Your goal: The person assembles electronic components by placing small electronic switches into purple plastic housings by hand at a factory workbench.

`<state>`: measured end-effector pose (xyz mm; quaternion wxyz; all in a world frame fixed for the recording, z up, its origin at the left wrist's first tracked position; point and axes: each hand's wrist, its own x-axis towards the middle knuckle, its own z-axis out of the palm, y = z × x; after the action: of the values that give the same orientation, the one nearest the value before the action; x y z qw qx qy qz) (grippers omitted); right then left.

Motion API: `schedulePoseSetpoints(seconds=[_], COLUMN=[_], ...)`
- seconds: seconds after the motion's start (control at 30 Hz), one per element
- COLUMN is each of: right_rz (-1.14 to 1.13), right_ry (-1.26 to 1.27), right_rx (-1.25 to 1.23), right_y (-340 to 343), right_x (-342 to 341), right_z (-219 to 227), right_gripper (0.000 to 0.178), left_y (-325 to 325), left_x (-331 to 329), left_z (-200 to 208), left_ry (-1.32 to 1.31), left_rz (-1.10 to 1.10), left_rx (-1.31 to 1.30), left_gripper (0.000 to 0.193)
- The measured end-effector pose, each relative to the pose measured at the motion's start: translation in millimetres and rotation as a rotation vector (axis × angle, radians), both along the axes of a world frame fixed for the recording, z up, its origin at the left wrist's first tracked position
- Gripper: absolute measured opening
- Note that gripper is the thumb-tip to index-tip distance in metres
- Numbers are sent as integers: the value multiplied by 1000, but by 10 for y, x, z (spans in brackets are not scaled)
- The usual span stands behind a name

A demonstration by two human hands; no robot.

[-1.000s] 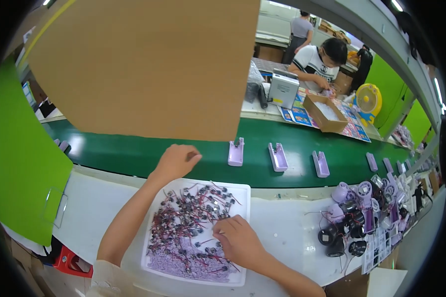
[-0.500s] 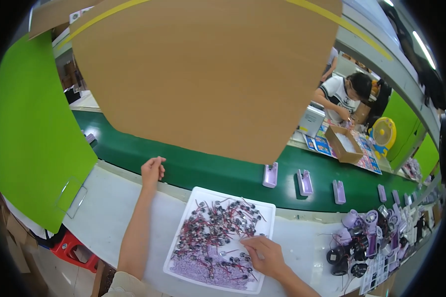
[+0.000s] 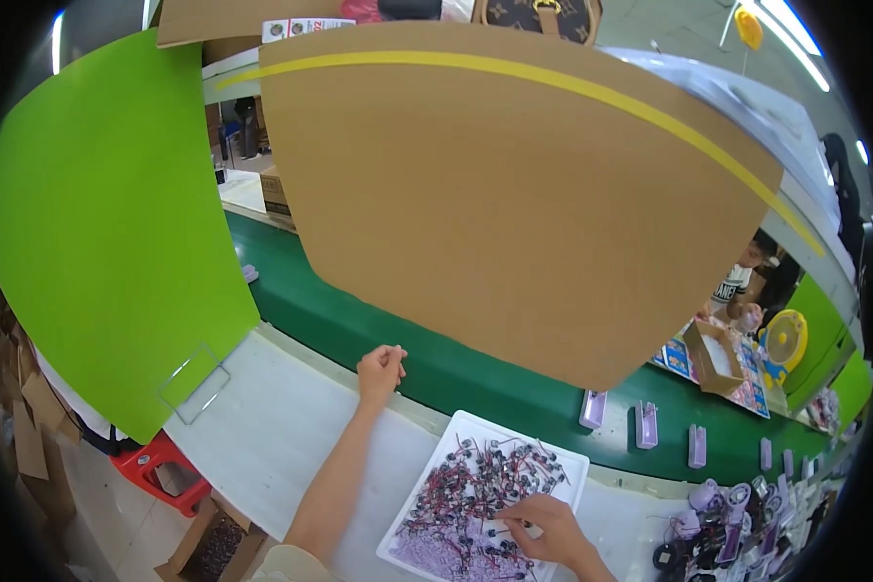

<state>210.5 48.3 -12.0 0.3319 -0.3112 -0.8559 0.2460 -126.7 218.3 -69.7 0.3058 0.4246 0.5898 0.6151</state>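
A white tray [image 3: 582, 466] lies on the pale worktop, filled with small dark parts on red wires [image 3: 475, 475] and a layer of tiny light-purple pieces [image 3: 436, 548]. Over the tray's right side, my right hand [image 3: 545, 529] has thumb and fingertips pinched together among the wired parts; anything between them is too small to make out. My left hand [image 3: 382, 371] is held at the near edge of the green conveyor belt [image 3: 436, 364], left of the tray, with fingers curled. Whether something is in it is hidden.
Light-purple housings [image 3: 646, 425] sit on the belt. A large cardboard sheet [image 3: 524, 213] hangs over it; a green panel [image 3: 116, 242] stands left. Purple and black parts [image 3: 727, 524] are heaped right. A red stool [image 3: 160, 475] is lower left; a co-worker sits across the belt.
My view has swung up and to the left, so the scene sits further right and lower. Both hands keep much the same places by the tray and belt, with fingers still closed.
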Motion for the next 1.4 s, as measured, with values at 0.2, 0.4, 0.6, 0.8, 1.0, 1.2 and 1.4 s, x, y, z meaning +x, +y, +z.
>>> schedulePoseSetpoints(seconds=[0.2, 0.4, 0.6, 0.8, 1.0, 1.2, 1.4], right_rz=[52, -9, -41, -7, -4, 32, 126], right_ry=[39, 29, 6, -12, 143, 59, -8], right_rx=[-212, -337, -401, -450, -663, -737, -502], right_y=[242, 225, 267, 376, 414, 398, 439], right_x=[-426, -345, -387, -534, -599, -610, -555], right_z=[110, 150, 74, 155, 109, 185, 193], right_gripper=[13, 17, 19, 28, 26, 30, 19], left_y=[-27, -60, -52, -9, -5, -18, -10], left_x=[1, 86, 97, 100, 88, 81, 40], left_z=[-126, -47, 7, 8, 9, -23, -10], left_ry=[-23, -110, -69, 19, 68, 94, 102], left_rz=[139, 189, 193, 215, 203, 190, 209], left_rx=[127, 169, 102, 86, 33, 27, 8], left_gripper=[26, 24, 24, 27, 28, 25, 27])
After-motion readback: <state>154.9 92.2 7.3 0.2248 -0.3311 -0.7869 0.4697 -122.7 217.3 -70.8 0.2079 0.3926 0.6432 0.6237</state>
